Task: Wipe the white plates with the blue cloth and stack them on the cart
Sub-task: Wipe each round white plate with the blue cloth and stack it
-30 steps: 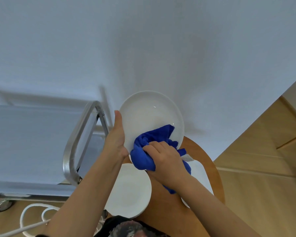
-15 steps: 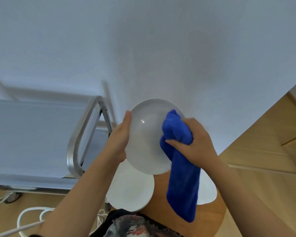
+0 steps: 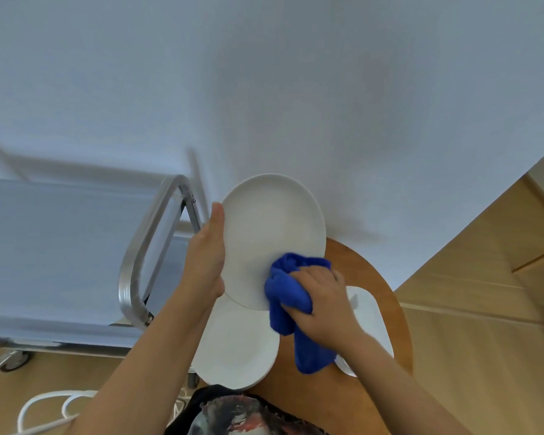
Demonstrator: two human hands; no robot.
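My left hand point(image 3: 208, 259) grips the left rim of a white plate point(image 3: 270, 224) and holds it tilted above a round wooden table point(image 3: 368, 277). Against the plate's lower right my right hand point(image 3: 321, 293) presses a bunched blue cloth point(image 3: 291, 296), its tail hanging below my wrist. Two more white plates lie on the table: one point(image 3: 239, 343) under the raised plate, another point(image 3: 371, 321) to the right, partly hidden by my right arm. The metal cart point(image 3: 60, 252) stands to the left, its top shelf bare where visible.
The cart's curved steel handle point(image 3: 145, 255) sits just left of my left hand. A caster wheel point(image 3: 14, 361) and white cables point(image 3: 44, 406) are on the wooden floor at lower left. A white wall fills the background.
My right hand has dropped from the plate's right edge to its lower right and bunched the cloth tighter. The plate has tipped to face me more fully.
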